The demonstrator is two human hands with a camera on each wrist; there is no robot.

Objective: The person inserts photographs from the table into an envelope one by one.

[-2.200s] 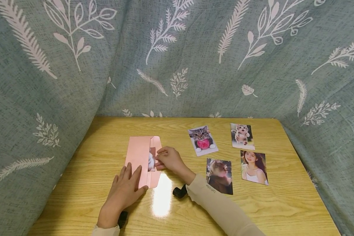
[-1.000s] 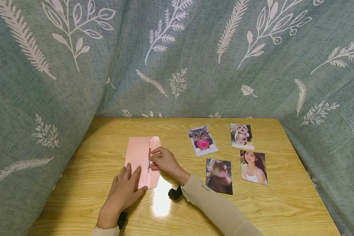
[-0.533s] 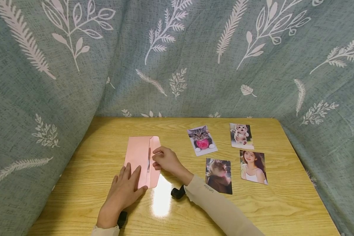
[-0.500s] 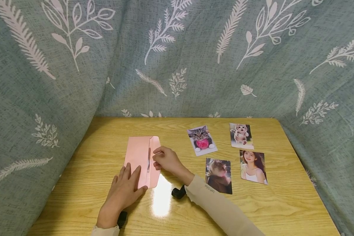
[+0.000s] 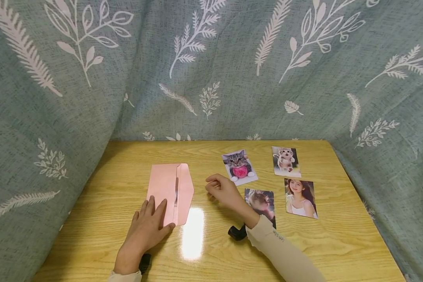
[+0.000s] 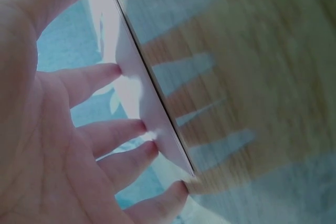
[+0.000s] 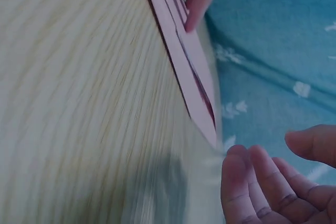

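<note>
A pink envelope (image 5: pixel 161 178) lies on the table with its flap (image 5: pixel 186 192) unfolded to the right. Inside its mouth a thin strip of a photo (image 5: pixel 176 191) shows; the rest is hidden. My left hand (image 5: pixel 144 225) rests on the envelope's lower part with spread fingers, its fingertips touching the paper in the left wrist view. Between the envelope and the loose photos, my right hand (image 5: pixel 229 196) hovers with nothing in it. Its fingers (image 7: pixel 268 182) are loosely bent and apart from the thumb in the right wrist view. The nearest photo (image 5: pixel 259 199), a dark cat picture, is partly covered by the right arm.
Right of the envelope lie a cat photo with a pink ball (image 5: pixel 239 169), a kitten photo (image 5: pixel 286 161) and a portrait photo of a person (image 5: pixel 300 197). A patterned curtain (image 5: pixel 232 78) borders the wooden table (image 5: pixel 345 243) at the back and sides.
A photo that stuck out of the envelope has slid left into it under my right hand's push. My right hand has then moved right, off the flap. My left hand stays in place.
</note>
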